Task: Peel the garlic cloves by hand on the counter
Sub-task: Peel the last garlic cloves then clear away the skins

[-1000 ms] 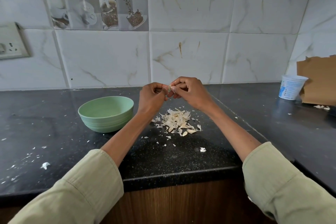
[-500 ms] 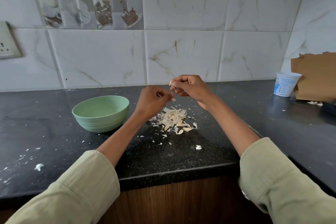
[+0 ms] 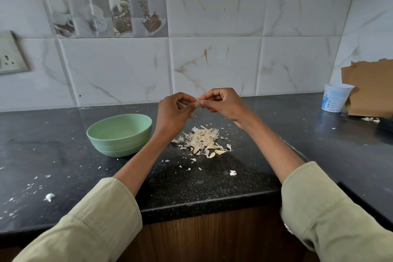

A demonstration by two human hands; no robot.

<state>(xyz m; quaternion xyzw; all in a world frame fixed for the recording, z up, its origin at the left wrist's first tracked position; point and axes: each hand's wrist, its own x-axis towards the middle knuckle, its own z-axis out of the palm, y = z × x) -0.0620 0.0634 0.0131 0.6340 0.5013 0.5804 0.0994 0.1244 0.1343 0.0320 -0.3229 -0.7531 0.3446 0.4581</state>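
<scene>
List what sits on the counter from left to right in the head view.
green bowl → pile of garlic skins → white plastic cup → torn cardboard

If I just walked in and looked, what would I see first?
You would see two hands held up over the middle of the black counter, the left hand and the right hand pinching a small garlic clove between them. Right below them lies a pale pile of garlic skins. A green bowl sits just left of the pile.
</scene>
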